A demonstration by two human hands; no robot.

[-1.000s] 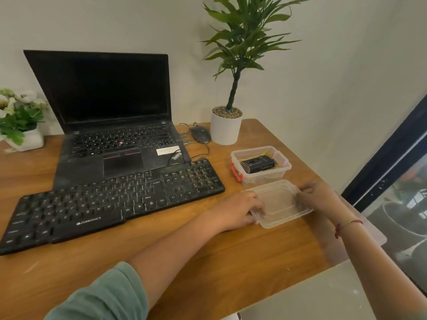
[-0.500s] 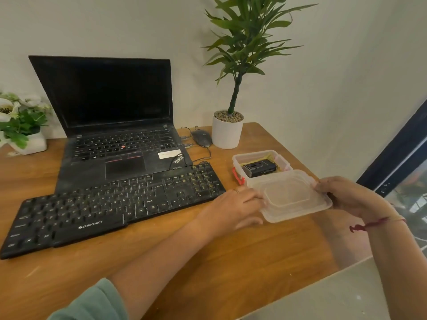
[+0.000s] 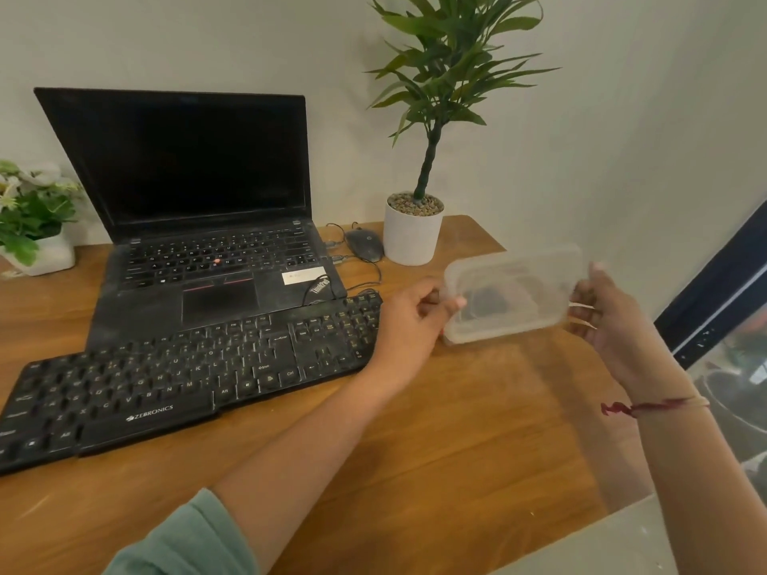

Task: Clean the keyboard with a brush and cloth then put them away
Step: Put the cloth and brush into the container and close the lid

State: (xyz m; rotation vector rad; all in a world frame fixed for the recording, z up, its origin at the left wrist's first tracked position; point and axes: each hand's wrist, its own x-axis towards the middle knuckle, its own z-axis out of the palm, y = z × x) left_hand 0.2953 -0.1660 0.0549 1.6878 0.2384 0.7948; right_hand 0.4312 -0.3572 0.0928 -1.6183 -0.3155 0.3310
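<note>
Pale wall [image 3: 622, 118] backs a wooden tabletop [image 3: 456, 450]. At the back left edge sits a white pot of flowers [image 3: 37, 226]. Next to it an open black laptop [image 3: 199, 201] with a dark screen stands along the back edge. The black keyboard [image 3: 186, 379] lies in front of the laptop, touching its front edge and slanting toward the front left edge. A dark mouse [image 3: 365, 246] rests between the laptop and a potted plant [image 3: 413, 234] at the back edge. The left hand [image 3: 409, 321] hangs by the keyboard's right end, its grip clamped on the left edge of a clear plastic lid [image 3: 514, 292]. The lid is held off the tabletop near the back right corner; it is blurred, and a dark shape shows through it, too unclear to name. The right hand [image 3: 610, 321], a red thread [image 3: 647, 406] at its wrist, has its grip clamped on the lid's right edge
</note>
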